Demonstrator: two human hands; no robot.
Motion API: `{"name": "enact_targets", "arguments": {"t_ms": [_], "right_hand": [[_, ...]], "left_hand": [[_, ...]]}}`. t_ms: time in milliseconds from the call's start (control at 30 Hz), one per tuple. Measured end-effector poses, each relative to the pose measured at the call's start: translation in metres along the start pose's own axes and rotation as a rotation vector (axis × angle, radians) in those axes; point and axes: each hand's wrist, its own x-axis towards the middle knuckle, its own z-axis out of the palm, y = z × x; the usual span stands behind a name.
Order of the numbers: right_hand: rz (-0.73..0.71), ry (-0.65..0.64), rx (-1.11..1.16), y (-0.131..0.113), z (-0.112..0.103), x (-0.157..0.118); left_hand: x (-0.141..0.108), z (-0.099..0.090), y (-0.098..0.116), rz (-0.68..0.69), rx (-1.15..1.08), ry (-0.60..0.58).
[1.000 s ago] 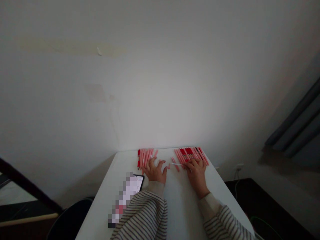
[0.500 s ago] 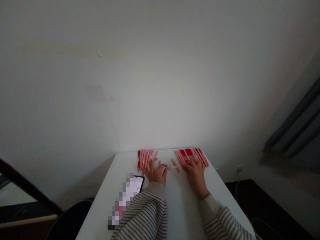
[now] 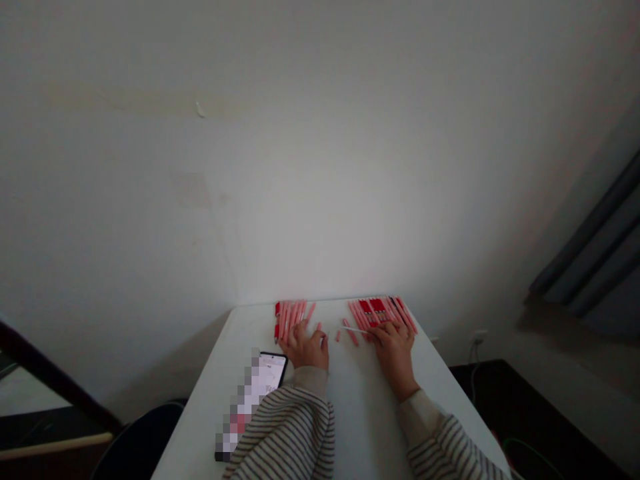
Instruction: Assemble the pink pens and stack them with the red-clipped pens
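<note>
My right hand is closed, pinching a thin white pen refill that points left across the table. My left hand rests beside the left row of pink pen barrels, its thumb and forefinger pinched together. Something small and pale may be at those fingertips, too small to make out. Between the hands lie a pink pen barrel and a short pink pen piece. Beyond my right hand is another row of pink pens with red parts among them.
A phone lies on the white table by my left forearm. A plain wall stands right behind the table. To the left is a dark rounded seat; a grey curtain hangs at the right.
The refill's left end has come free of my left fingers and now tilts up a little, held by the right hand alone. My left hand has drawn slightly left.
</note>
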Motion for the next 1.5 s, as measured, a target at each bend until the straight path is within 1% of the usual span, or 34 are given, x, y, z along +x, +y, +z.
{"name": "enact_targets", "arguments": {"t_ms": [200, 433, 867, 1100, 1300, 1500], "right_hand": [[0.001, -0.009, -0.015, -0.003, -0.004, 0.0], [0.012, -0.023, -0.022, -0.001, -0.001, 0.0], [0.001, 0.006, -0.02, 0.004, 0.004, -0.002], [-0.002, 0.007, -0.021, 0.003, 0.004, -0.002], [-0.006, 0.006, -0.019, 0.001, 0.001, -0.002], [-0.026, 0.016, 0.005, 0.0, -0.001, 0.0]], "left_hand": [[-0.001, 0.004, 0.002, -0.007, 0.059, -0.001], [-0.003, 0.011, 0.004, 0.032, 0.131, 0.049], [-0.001, 0.011, 0.001, 0.034, 0.105, -0.001], [-0.001, 0.012, 0.002, 0.025, 0.116, 0.009], [-0.001, 0.008, 0.003, 0.026, 0.105, -0.012], [0.001, 0.002, 0.002, 0.011, 0.039, -0.031]]}}
